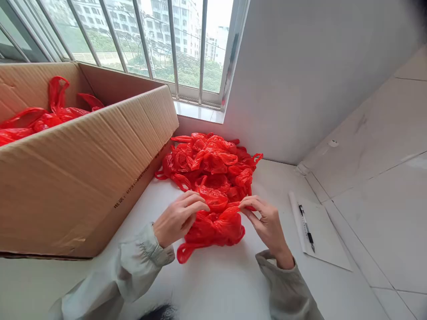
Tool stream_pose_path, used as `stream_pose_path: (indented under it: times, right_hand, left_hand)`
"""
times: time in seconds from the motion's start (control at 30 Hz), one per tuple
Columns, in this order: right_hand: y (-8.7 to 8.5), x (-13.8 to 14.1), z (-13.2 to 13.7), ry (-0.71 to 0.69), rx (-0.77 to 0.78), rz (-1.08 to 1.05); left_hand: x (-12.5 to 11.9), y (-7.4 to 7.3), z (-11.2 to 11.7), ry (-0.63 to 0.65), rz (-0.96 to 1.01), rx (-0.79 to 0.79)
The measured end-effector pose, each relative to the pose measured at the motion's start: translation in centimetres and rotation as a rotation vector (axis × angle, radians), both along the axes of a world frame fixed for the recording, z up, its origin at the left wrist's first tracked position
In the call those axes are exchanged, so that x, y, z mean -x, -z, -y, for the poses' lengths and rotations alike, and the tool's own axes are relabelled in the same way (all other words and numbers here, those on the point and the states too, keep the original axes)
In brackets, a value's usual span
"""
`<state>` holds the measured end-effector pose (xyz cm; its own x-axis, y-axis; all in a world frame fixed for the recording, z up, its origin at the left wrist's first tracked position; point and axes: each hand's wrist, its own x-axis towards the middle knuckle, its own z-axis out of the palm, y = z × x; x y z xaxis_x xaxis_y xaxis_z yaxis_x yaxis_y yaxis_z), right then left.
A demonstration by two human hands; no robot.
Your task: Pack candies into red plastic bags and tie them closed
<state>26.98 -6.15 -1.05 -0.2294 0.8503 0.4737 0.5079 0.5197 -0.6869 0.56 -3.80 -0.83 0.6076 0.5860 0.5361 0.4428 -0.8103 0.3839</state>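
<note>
While you lean over the smooth white bench, a crumpled, glossy red plastic bag bundle lies between your two hands, well in from the right edge of the bench and at the near side of a larger loose heap of thin red plastic bags. Your hands are apart from each other. Your right hand has its thumb and forefinger closed on a gathered fold at the upper right of the bundle. Your left hand arches over the bundle's left side with the fingers bent and the fingertips at the red film; you cannot tell from this view whether they grip it or only rest there. One looped handle of the bundle droops onto the bench just below your left hand. The heap spreads back to the far edge of the bench, against the plain pale wall and below the barred metal window. On your left, a big open brown cardboard box stands beside the heap, with more red plastic bags inside it. Near the right edge of the bench, a black-and-clear pen lies on a flat white sheet of paper.
</note>
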Motion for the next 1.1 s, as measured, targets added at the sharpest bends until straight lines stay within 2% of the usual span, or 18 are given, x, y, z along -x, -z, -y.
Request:
stream_pose_path:
  times: [0.07, 0.17, 0.27, 0.4, 0.5, 0.6, 0.67, 0.77, 0.83, 0.9, 0.97, 1.1]
  right_hand:
    - [-0.2, -0.8, 0.3, 0.010, 0.024, 0.043]
    - [-0.4, -0.8, 1.1, -0.043, 0.024, 0.169]
    - [0.0, 0.3, 1.7, -0.073, -0.017, 0.381]
    - [1.6, 1.7, 2.0, 0.023, -0.085, 0.645]
    - [2.2, 1.3, 2.0, 0.005, -0.107, 0.585]
    - [1.9, 0.3, 2.1, -0.058, -0.070, 0.424]
    - [1.6, -0.1, 2.1, -0.102, -0.050, 0.348]
    - [1.5, -0.2, 2.2, -0.160, -0.045, 0.292]
    - [1.4, -0.1, 2.4, -0.181, -0.046, 0.267]
    - [1.3, -0.1, 2.5, -0.197, -0.036, 0.242]
    - [1.2, -0.2, 2.5, -0.199, -0.020, 0.208]
    - [1.6, -0.5, 2.1, -0.145, 0.003, 0.155]
  left_hand:
    - [-0.9, 0.0, -0.2, 0.091, -0.136, 0.060]
    - [-1.8, 1.5, -0.8, 0.073, -0.335, 0.083]
    - [-1.5, 3.4, -1.8, -0.038, -0.443, 0.050]
    - [0.0, 4.5, -4.0, -0.271, -0.550, 0.026]
    - [0.9, 4.6, -6.1, -0.423, -0.615, 0.018]
    - [0.9, 4.2, -7.4, -0.477, -0.584, 0.005]
    - [0.5, 3.8, -7.2, -0.425, -0.470, -0.006]
    - [-0.6, 3.1, -5.5, -0.157, -0.309, -0.026]
    - [-1.4, 3.1, -4.1, 0.019, -0.329, -0.018]
    - [-2.0, 3.5, -3.2, 0.055, -0.414, -0.013]
    - [-2.3, 4.0, -3.1, -0.054, -0.479, -0.042]
    - [-1.8, 4.3, -4.8, -0.398, -0.480, -0.138]
